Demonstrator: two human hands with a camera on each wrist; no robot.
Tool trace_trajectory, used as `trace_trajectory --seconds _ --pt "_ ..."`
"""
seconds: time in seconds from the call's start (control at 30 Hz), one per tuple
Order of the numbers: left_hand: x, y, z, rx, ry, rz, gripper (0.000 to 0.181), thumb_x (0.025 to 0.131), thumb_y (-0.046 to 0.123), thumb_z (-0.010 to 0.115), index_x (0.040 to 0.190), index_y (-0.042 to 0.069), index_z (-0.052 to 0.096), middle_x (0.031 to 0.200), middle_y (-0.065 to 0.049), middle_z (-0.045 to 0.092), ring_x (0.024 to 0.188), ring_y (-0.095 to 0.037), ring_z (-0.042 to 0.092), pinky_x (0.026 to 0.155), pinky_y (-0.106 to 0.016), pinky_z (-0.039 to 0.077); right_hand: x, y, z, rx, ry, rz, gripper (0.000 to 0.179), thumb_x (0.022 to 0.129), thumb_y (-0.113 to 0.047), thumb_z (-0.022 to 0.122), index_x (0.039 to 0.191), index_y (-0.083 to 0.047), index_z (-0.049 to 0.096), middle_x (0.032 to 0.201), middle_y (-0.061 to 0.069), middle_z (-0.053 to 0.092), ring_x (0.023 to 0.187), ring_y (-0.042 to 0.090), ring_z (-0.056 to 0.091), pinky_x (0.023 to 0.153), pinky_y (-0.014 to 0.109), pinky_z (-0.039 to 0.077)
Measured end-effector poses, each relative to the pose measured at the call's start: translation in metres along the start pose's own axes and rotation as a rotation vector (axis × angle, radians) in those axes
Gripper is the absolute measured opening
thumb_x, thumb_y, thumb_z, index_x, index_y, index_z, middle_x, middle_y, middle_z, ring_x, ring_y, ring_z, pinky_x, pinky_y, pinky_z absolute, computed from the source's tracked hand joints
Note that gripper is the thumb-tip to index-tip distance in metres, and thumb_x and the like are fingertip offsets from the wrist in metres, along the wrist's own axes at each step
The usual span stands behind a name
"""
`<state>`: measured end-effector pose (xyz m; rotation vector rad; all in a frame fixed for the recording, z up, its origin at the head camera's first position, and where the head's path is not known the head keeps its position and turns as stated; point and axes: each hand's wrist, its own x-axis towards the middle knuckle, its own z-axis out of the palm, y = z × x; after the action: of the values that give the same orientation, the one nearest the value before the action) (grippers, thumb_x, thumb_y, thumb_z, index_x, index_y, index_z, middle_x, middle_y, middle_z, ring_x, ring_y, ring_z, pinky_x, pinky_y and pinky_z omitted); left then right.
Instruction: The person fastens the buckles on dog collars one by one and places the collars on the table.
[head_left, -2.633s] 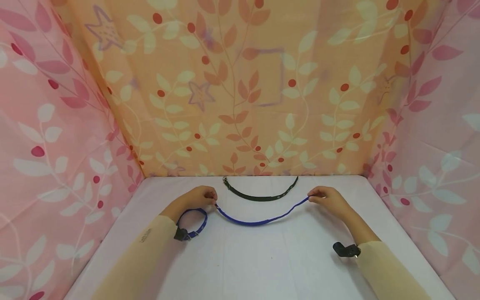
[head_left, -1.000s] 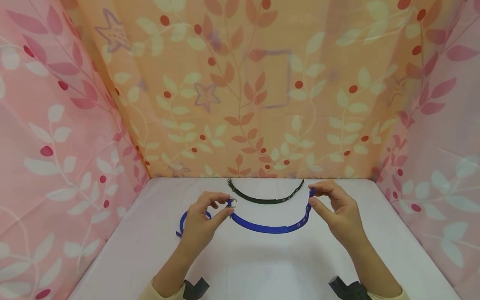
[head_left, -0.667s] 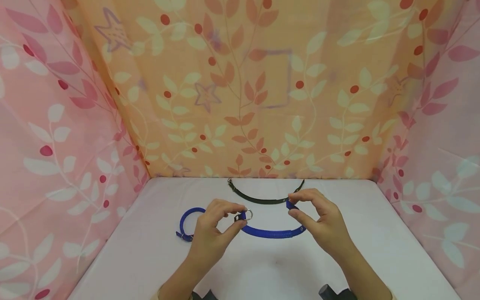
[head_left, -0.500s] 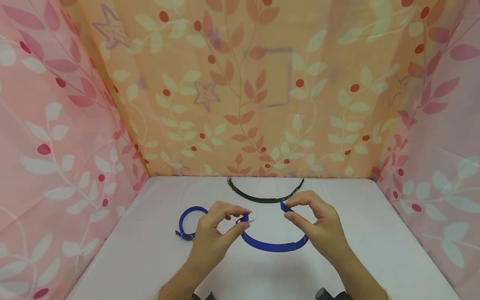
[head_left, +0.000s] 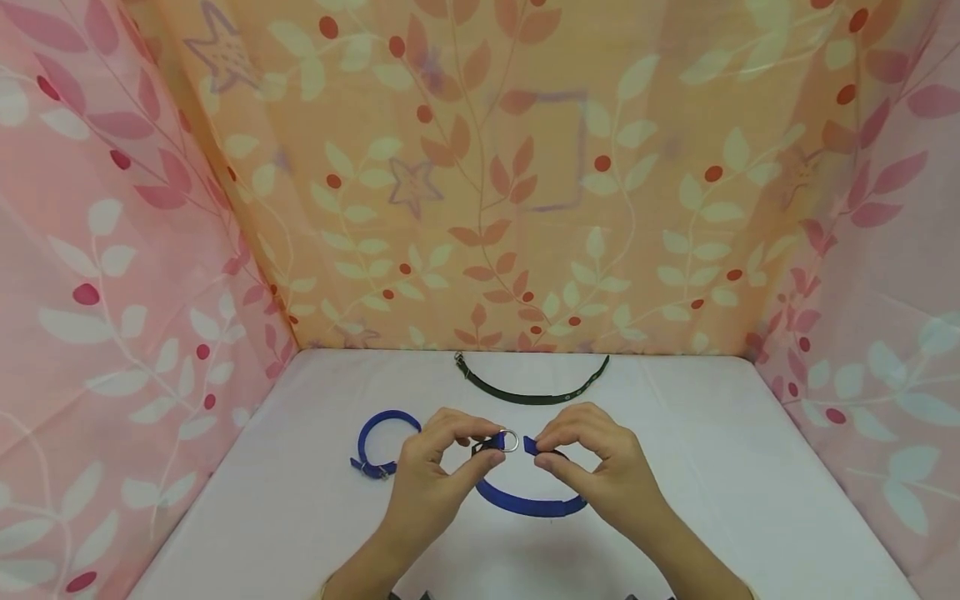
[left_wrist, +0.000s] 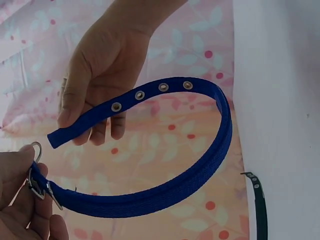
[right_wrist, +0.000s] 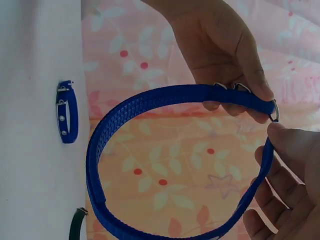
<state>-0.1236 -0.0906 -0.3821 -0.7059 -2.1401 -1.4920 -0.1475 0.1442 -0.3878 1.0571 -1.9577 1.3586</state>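
A blue collar [head_left: 528, 506] hangs in a curve between both hands, raised above the table. My left hand [head_left: 431, 471] pinches its buckle end, where a metal D-ring [head_left: 513, 441] sticks out past the fingertips. The buckle [left_wrist: 36, 187] shows beside the left fingers in the left wrist view. My right hand [head_left: 607, 462] pinches the strap near its free tip [head_left: 529, 445], which points at the D-ring across a small gap. Several metal eyelets [left_wrist: 140, 95] line that strap. The right wrist view shows the collar bent into a nearly closed loop.
Another blue collar [head_left: 363, 442], fastened into a loop, lies on the white table [head_left: 262, 517] left of my left hand. Farther back a dark green collar [head_left: 525, 399] lies spread in an arc. Patterned cloth walls [head_left: 525, 250] enclose the back and sides.
From holding the blue collar stretched wide, both hands have drawn it nearer and come together. The strap tip has moved left to the D-ring, and the collar's curve has deepened.
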Motion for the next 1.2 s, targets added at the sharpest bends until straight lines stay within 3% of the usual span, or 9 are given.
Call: trace_trajectory --seconds 0.2,0.43,0.73,0.97,1.2 --pt "-0.001 -0.003 0.005 -0.022 -0.038 0.039 0.021 0.09 0.025 0.08 0.111 0.025 0.076 0.101 0.011 0.073 0.095 -0.011 0.06 0.078 -0.025 0.052 0.0 -0.002 0.003 0.006 -0.022 -0.018 0.037 0.074 0.006 0.087 0.097 -0.02 0.075 0.097 -0.003 0.072 0.097 0.015 0.063 0.084 0.018 0.053" --pt "-0.002 -0.004 0.009 -0.048 -0.061 0.042 0.021 0.088 0.022 0.082 0.108 0.023 0.076 0.098 0.008 0.072 0.095 -0.013 0.062 0.078 -0.026 0.052 -0.002 -0.008 0.002 -0.021 -0.042 0.043 0.032 0.081 -0.005 0.087 0.104 -0.022 0.073 0.102 -0.006 0.07 0.101 0.013 0.063 0.092 0.019 0.052" --pt "-0.004 -0.006 0.011 -0.03 -0.167 0.001 0.024 0.09 0.028 0.081 0.112 0.028 0.074 0.102 0.014 0.071 0.099 -0.011 0.061 0.082 -0.03 0.052 -0.002 -0.01 0.003 -0.063 -0.025 -0.073 0.04 0.074 -0.003 0.089 0.108 -0.018 0.073 0.101 -0.006 0.071 0.101 0.014 0.062 0.093 0.018 0.05" --pt "-0.003 -0.005 0.011 0.006 -0.091 0.036 0.021 0.09 0.028 0.08 0.11 0.027 0.075 0.106 0.013 0.071 0.101 -0.011 0.059 0.078 -0.029 0.052 -0.001 -0.009 0.004 -0.077 -0.025 -0.122 0.033 0.079 -0.009 0.087 0.109 -0.015 0.074 0.103 -0.004 0.072 0.103 0.016 0.062 0.095 0.019 0.048" --pt "-0.002 -0.001 0.007 0.045 -0.062 -0.033 0.022 0.09 0.031 0.08 0.111 0.033 0.075 0.098 0.02 0.07 0.098 -0.009 0.062 0.081 -0.027 0.053 -0.001 -0.008 0.004 -0.08 -0.007 -0.128 0.029 0.085 -0.016 0.085 0.111 -0.012 0.072 0.106 0.0 0.071 0.106 0.018 0.061 0.096 0.018 0.048"
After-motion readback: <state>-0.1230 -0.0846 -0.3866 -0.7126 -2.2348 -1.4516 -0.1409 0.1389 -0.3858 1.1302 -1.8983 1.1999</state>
